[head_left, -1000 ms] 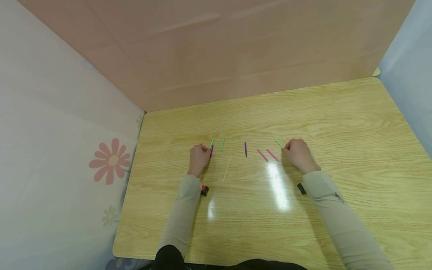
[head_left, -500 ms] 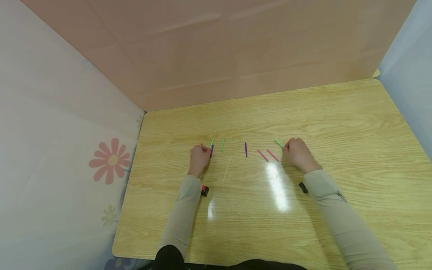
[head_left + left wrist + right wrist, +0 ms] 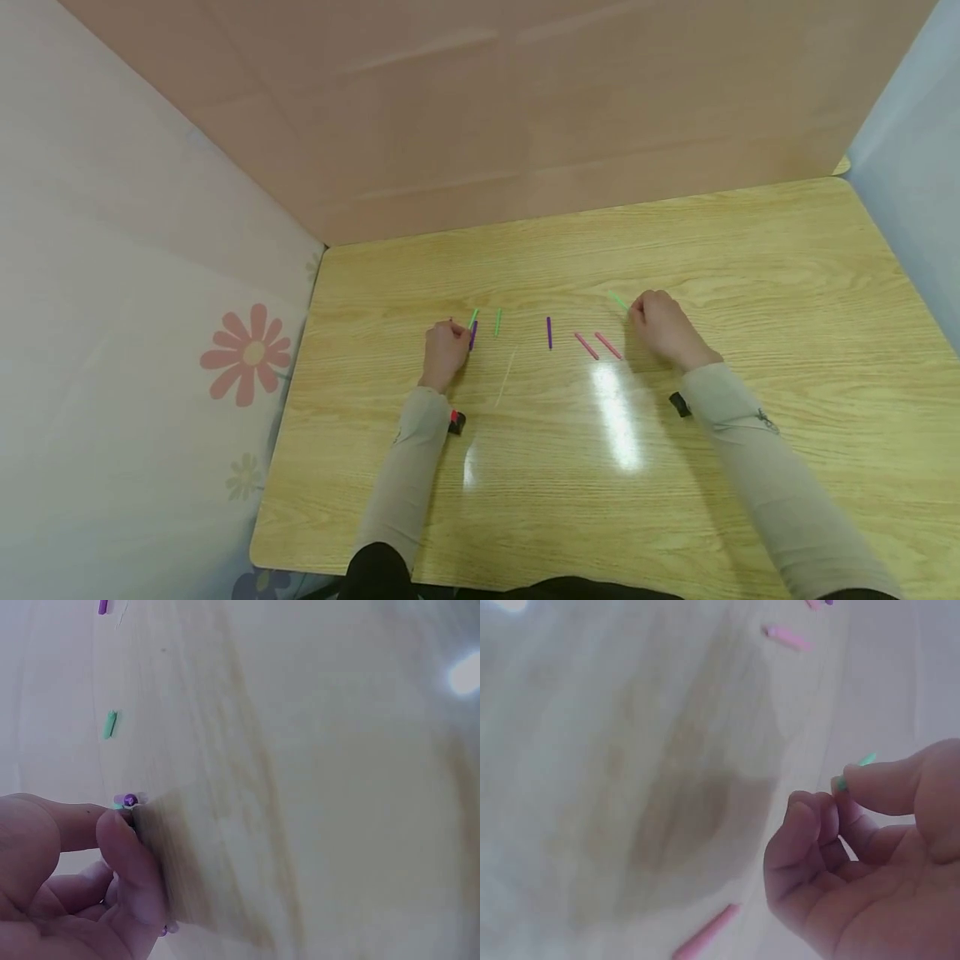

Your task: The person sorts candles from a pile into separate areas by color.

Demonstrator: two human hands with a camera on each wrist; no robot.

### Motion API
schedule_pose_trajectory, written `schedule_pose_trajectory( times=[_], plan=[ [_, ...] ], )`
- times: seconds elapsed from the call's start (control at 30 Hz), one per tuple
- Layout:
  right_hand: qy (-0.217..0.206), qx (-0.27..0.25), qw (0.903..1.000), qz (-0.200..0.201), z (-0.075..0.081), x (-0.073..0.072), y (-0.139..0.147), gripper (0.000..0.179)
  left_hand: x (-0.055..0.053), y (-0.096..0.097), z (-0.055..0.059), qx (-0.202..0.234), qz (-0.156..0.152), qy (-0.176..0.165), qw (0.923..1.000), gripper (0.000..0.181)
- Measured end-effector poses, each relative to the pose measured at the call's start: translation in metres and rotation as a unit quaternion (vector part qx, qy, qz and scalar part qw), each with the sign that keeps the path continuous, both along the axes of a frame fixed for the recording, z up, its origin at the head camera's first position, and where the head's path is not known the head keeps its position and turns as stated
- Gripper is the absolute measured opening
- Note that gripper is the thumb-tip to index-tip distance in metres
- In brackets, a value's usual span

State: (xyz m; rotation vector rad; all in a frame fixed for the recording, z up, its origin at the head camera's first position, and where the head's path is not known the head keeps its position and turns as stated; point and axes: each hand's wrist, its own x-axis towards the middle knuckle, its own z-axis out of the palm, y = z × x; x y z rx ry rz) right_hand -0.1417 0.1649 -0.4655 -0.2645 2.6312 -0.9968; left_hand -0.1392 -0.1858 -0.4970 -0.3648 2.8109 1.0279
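Note:
My left hand (image 3: 446, 354) rests low over the table, thumb and forefinger pinching a short purple stick (image 3: 473, 336). The end of that stick (image 3: 130, 800) shows just past the fingertips in the left wrist view. A green stick (image 3: 473, 316) lies right behind it, partly covered. On the other side, my right hand (image 3: 666, 329) pinches a light green stick (image 3: 866, 760) between thumb and forefinger, its free end pointing away to the far left. The other fingers of this hand are curled in and hold nothing visible.
Between the hands lie another green stick (image 3: 498, 322), a purple stick (image 3: 549, 333) and two slanted pink sticks (image 3: 587, 347). One more pink stick (image 3: 706, 932) shows below the right hand in its wrist view. A tan panel (image 3: 525, 108) stands along the table's back edge.
My right hand has moved slightly away from me and to the right, carrying the light green stick with it. The left hand stays at the purple stick; the head view has shifted a little.

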Motion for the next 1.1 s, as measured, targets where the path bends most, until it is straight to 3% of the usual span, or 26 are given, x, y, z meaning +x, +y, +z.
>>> schedule_pose_trajectory(
  times=[0.23, 0.53, 0.7, 0.87, 1.1],
  plan=[
    [0.019, 0.008, 0.9996, 0.019, 0.002, -0.025, 0.007, 0.03, -0.001, 0.0, 0.001, 0.007, -0.001, -0.008, 0.9999, 0.02],
    [0.023, 0.018, 0.9992, 0.028, -0.006, -0.056, 0.015, 0.032, 0.001, 0.0, 0.001, 0.027, -0.006, 0.006, 0.9996, 0.02],
    [0.017, 0.008, 0.9998, 0.003, -0.013, -0.07, 0.02, 0.034, 0.001, 0.002, 0.0, 0.052, 0.001, 0.001, 0.9987, 0.019],
    [-0.001, 0.006, 0.9998, -0.021, -0.017, -0.077, 0.024, 0.035, -0.001, 0.004, -0.001, 0.046, -0.008, 0.011, 0.9989, 0.019],
    [0.008, 0.03, 0.9995, -0.002, -0.021, -0.084, 0.025, 0.03, -0.001, 0.005, -0.001, 0.048, -0.007, 0.009, 0.9988, 0.019]
  ],
)
